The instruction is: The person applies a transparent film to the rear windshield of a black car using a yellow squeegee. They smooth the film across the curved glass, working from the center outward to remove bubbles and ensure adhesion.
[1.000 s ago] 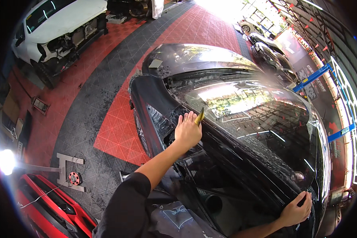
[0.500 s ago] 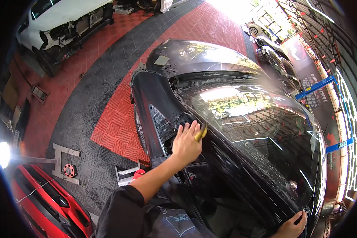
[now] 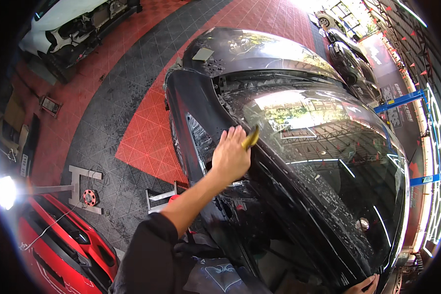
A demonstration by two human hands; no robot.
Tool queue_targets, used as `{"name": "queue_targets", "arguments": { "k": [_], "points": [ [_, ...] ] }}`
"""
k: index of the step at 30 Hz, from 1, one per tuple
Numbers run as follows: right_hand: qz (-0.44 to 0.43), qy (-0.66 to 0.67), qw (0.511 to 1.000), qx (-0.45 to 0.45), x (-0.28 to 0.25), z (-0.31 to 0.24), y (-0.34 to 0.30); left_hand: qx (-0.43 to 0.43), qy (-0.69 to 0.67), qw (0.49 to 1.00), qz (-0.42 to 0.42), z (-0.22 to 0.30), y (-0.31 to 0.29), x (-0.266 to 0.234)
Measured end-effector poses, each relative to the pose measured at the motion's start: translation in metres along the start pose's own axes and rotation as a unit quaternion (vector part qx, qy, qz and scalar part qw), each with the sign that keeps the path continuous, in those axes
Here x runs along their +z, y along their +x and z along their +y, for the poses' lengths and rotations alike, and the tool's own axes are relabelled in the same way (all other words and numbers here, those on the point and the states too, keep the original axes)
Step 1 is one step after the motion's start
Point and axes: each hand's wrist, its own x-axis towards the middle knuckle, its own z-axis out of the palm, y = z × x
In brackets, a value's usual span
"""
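Note:
My left hand (image 3: 232, 153) is closed around a yellow squeegee (image 3: 250, 139). Its blade sticks out past the thumb side, with the tip by the lower corner of the windshield (image 3: 323, 152). The hand is at the base of the windshield pillar on a black car (image 3: 196, 95), just right of a small triangular window (image 3: 199, 139). At the bottom right, my right hand (image 3: 365, 285) rests on the roof edge, fingers extended; the picture's rim cuts off most of it. Water drops and wet streaks cover the glass along the pillar.
A pale flat card (image 3: 203, 54) lies on the hood. To the left are a red bumper (image 3: 66, 245), a bright work lamp (image 3: 6, 192) and a metal stand with a red reel (image 3: 90, 197). A partly stripped white car (image 3: 59, 29) stands far left; blue lift arms (image 3: 402, 102) are at right.
The view has shifted, so the hood sits higher. My left hand and the squeegee have moved slightly forward along the pillar. Less of my right hand shows at the lower edge.

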Motion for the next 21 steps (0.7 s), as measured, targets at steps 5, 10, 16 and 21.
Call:
{"name": "queue_targets", "arguments": {
  "k": [5,10,16,21],
  "points": [
    [-0.002,0.015,1.000,0.021,0.001,-0.004,0.000,-0.001,0.022,1.000,0.003,0.009,-0.004,-0.007],
    [-0.007,0.025,0.999,0.025,0.000,-0.005,0.001,-0.022,0.030,0.999,-0.018,0.018,0.001,-0.003],
    [-0.018,0.028,0.999,0.031,0.001,0.000,0.001,-0.070,0.048,0.996,-0.016,0.011,0.015,-0.003],
    [-0.023,0.042,0.999,0.017,0.003,-0.001,0.002,-0.024,0.036,0.999,0.024,0.016,0.011,-0.010]
  ]
}}
